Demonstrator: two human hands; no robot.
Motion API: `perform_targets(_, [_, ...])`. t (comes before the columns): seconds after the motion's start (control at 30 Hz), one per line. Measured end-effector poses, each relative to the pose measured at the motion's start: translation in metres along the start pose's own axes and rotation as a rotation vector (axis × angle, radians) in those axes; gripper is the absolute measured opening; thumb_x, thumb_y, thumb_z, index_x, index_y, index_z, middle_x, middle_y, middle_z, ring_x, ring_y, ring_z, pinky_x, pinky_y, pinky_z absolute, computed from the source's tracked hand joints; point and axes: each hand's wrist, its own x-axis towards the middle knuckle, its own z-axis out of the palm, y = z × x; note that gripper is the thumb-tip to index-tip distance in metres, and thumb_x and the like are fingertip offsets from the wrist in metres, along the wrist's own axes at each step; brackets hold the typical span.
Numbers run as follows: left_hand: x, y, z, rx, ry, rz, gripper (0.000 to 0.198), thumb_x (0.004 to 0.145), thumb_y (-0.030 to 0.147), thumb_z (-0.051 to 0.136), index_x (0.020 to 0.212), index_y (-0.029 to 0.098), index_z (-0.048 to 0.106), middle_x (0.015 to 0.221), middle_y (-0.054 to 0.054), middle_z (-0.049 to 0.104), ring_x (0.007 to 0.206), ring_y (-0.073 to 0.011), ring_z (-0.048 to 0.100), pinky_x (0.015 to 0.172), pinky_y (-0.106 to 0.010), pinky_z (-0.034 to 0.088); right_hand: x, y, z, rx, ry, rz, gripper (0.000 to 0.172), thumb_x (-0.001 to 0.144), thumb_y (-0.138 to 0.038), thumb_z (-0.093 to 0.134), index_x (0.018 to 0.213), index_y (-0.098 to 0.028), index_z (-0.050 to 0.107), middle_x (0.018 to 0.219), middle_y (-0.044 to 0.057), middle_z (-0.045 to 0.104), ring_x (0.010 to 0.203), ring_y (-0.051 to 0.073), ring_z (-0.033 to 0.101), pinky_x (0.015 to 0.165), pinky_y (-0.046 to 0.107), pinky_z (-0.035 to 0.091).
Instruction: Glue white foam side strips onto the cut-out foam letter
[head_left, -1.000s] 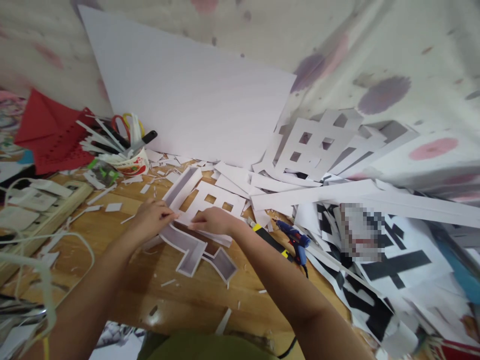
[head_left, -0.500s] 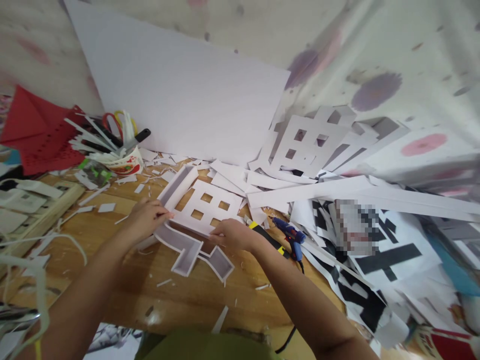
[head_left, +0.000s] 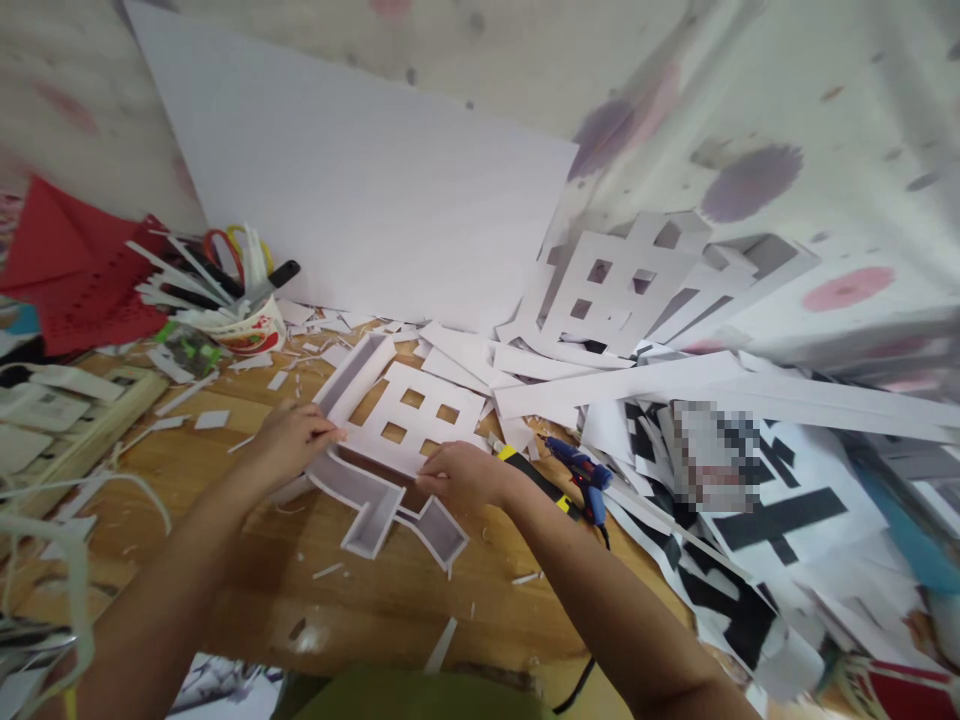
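Observation:
A white foam-board character point(head_left: 435, 400) with square cut-outs lies on the wooden table, with white walls standing along its left and near sides. My left hand point(head_left: 296, 440) is closed, its fingers pinching the wall at the left near corner. At the near right edge, my right hand point(head_left: 457, 472) has its fingers pressed together on the board; the fingertips are partly hidden. Walled lower strokes point(head_left: 364, 505) of the piece extend toward me between the hands. Just right of my right hand are a yellow and black utility knife point(head_left: 536, 480) and a blue glue gun point(head_left: 577, 465).
A tub point(head_left: 255, 330) of glue sticks and scissors stands at the back left. A large white board point(head_left: 360, 180) leans behind, near a finished white character point(head_left: 600, 285). Long strips point(head_left: 645, 385) and printed black-and-white sheets point(head_left: 780, 510) cover the right. A power strip point(head_left: 75, 430) lies left.
Almost nothing differs. Both hands keep their hold on the foam-board character, and my right hand has shifted very slightly toward the left.

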Motion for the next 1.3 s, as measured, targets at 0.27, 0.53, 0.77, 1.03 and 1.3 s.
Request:
perform_targets(0.27, [0.001, -0.002, 0.003, 0.017, 0.002, 0.024, 0.043, 0.079, 0.048, 0.038, 0.072, 0.023, 0.072, 0.072, -0.003, 0.063, 0.078, -0.0196, 0.051, 0.079, -0.031, 0.036, 0.0, -0.001, -0.001, -0.001, -0.013, -0.006, 0.03, 0.085, -0.019, 0.046, 0.06, -0.013, 0.06, 0.057, -0.002, 0.048, 0.054, 0.008, 0.033, 0.055, 0.021, 0.025])
perform_targets(0.53, [0.0, -0.002, 0.004, -0.005, 0.02, 0.009, 0.042, 0.078, 0.049, 0.039, 0.073, 0.023, 0.072, 0.075, -0.003, 0.065, 0.081, -0.0205, 0.05, 0.079, -0.032, 0.036, 0.001, -0.002, 0.0, 0.015, -0.014, 0.04, 0.029, 0.085, -0.021, 0.047, 0.063, -0.013, 0.065, 0.056, -0.002, 0.051, 0.053, 0.007, 0.034, 0.053, 0.021, 0.024])
perform_targets(0.77, [-0.001, 0.002, 0.001, -0.033, 0.014, -0.027, 0.039, 0.077, 0.048, 0.042, 0.071, 0.024, 0.072, 0.074, -0.003, 0.065, 0.08, -0.0201, 0.05, 0.079, -0.032, 0.036, -0.011, 0.007, 0.006, 0.208, 0.071, 0.147, 0.026, 0.087, -0.032, 0.048, 0.083, -0.018, 0.069, 0.071, 0.0, 0.064, 0.062, 0.01, 0.049, 0.059, 0.02, 0.032])
perform_targets(1.03, [-0.001, -0.001, 0.004, -0.047, 0.004, -0.033, 0.039, 0.078, 0.046, 0.043, 0.074, 0.022, 0.073, 0.074, -0.004, 0.064, 0.077, -0.0199, 0.048, 0.078, -0.033, 0.034, -0.053, 0.025, 0.045, 0.164, 0.463, 0.139, 0.017, 0.081, -0.014, 0.052, 0.089, -0.019, 0.066, 0.092, 0.005, 0.065, 0.087, 0.015, 0.056, 0.079, 0.025, 0.041])
perform_targets(1.3, [-0.001, -0.004, 0.009, -0.043, 0.005, -0.047, 0.04, 0.076, 0.049, 0.042, 0.077, 0.022, 0.072, 0.074, -0.004, 0.063, 0.078, -0.0196, 0.049, 0.082, -0.034, 0.033, -0.041, 0.026, 0.088, 0.073, 0.588, 0.216, 0.013, 0.079, -0.011, 0.054, 0.085, -0.02, 0.062, 0.088, 0.004, 0.059, 0.084, 0.014, 0.054, 0.076, 0.025, 0.042])
